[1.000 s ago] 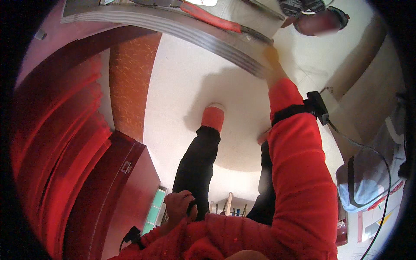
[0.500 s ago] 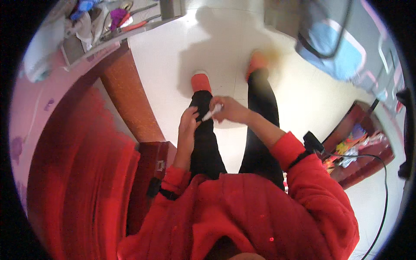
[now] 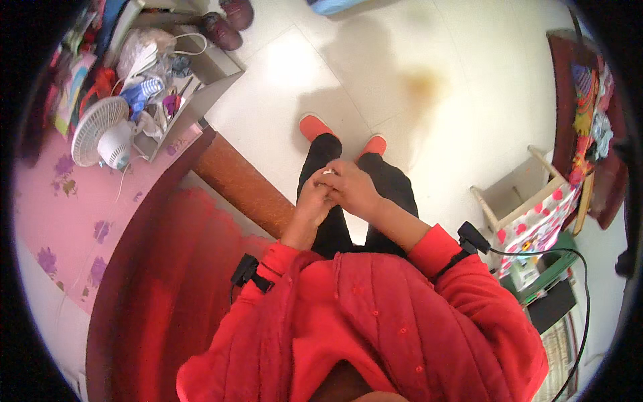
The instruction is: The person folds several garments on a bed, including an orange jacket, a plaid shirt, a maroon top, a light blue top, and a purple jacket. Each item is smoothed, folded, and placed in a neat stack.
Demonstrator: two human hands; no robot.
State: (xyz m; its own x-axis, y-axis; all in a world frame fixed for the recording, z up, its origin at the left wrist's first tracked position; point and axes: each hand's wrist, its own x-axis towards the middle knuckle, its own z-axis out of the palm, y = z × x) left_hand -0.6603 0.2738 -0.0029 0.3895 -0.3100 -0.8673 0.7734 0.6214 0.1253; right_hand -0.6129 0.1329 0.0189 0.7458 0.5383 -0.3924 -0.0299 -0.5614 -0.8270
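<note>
My left hand and my right hand are pressed together in front of my body, above my dark trouser legs. Between the curled fingers a bit of a small white thing shows; it looked like a slim, pointed tube a moment ago. My right fingers close round it, while most of it is hidden. The left fingers are bent against the right ones, and what they grip cannot be made out.
At left, a pink flowered surface bears a white fan and an open box of odds and ends. Dark shoes lie on the floor beyond. To the right stand a stool and a green container. A cable trails from my right sleeve.
My hands have come together, and the white thing is now mostly covered by fingers. The view has turned; my feet are closer together, and the fan and stool have come into view.
</note>
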